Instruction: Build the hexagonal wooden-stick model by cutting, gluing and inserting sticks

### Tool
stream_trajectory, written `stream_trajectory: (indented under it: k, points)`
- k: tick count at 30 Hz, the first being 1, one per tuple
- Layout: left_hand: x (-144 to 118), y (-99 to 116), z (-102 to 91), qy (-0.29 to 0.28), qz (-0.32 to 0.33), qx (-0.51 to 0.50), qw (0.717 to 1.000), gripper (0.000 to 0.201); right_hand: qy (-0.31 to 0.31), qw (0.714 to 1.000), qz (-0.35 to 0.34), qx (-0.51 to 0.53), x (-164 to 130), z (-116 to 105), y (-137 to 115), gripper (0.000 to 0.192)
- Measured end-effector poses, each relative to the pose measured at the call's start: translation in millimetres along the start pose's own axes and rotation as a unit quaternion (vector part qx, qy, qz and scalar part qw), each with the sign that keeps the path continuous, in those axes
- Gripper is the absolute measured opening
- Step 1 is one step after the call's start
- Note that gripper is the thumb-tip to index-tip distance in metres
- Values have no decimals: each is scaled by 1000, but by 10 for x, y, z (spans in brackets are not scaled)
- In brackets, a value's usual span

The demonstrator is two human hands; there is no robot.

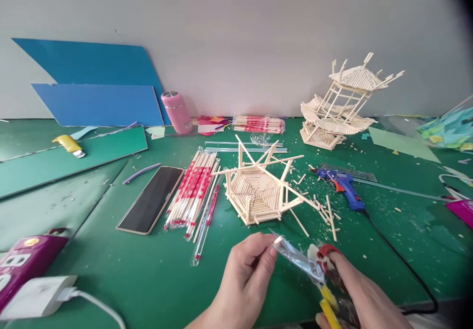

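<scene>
My left hand pinches a short pale wooden stick piece between thumb and fingers, low in the view. My right hand grips cutting pliers with red and yellow handles; the metal jaws point left at the stick's end. Just beyond both hands a hexagonal stick frame lies on the green table, with cut stick bits scattered to its right.
Packs of wrapped chopsticks, a phone and a blue glue gun with its cord lie nearby. A stick pavilion model stands at the back right. A pink bottle, blue boards and a power strip are to the left.
</scene>
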State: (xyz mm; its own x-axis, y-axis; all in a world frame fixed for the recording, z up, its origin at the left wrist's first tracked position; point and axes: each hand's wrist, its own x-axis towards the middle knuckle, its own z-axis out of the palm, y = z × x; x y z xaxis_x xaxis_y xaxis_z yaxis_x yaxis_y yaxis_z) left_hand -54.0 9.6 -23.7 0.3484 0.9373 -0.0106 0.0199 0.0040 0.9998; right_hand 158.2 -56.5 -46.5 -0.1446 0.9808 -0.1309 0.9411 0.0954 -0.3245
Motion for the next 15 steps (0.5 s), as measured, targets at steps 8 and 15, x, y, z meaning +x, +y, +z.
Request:
stream_trajectory:
  k: [8,15]
  points:
    - [-4,-17,-50,-20,25,13,999,24,-16,999,27,34,105,-68,-176,61]
    - [18,-3,-74,-20,28,30,999,25,-5,990,67,128,79,-54,-147,63]
